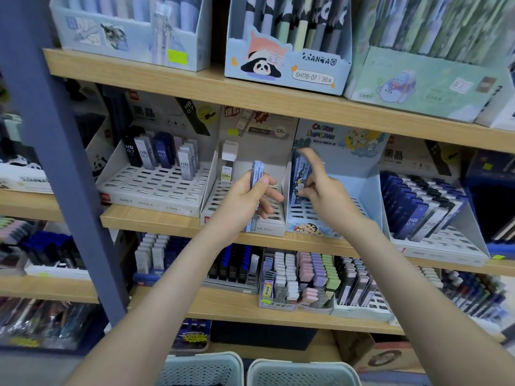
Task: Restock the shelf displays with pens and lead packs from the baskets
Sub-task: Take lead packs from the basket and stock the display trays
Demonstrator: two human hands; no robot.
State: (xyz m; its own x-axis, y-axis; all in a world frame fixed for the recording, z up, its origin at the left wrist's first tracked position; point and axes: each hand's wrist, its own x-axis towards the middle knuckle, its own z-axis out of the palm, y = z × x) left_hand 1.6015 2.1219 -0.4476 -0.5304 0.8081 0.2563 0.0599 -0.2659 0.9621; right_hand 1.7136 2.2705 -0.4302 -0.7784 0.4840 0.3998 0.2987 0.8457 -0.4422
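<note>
One view only, head-worn, wide-angle. Faces forward and slightly down onto the wooden shelves (pixel 167 82), close up, hands at the displays. Shelf boards slope down to the right across frame, edges bowed by the lens. Both forearms in from the bottom edge. Left hand (pixel 245 196) gripping lead packs (pixel 257 169), right hand (pixel 328 196) beside it, near frame centre. Blue upright (pixel 55 151) cuts the left side. Baskets (pixel 203 356) clipped at the bottom edge.
</note>
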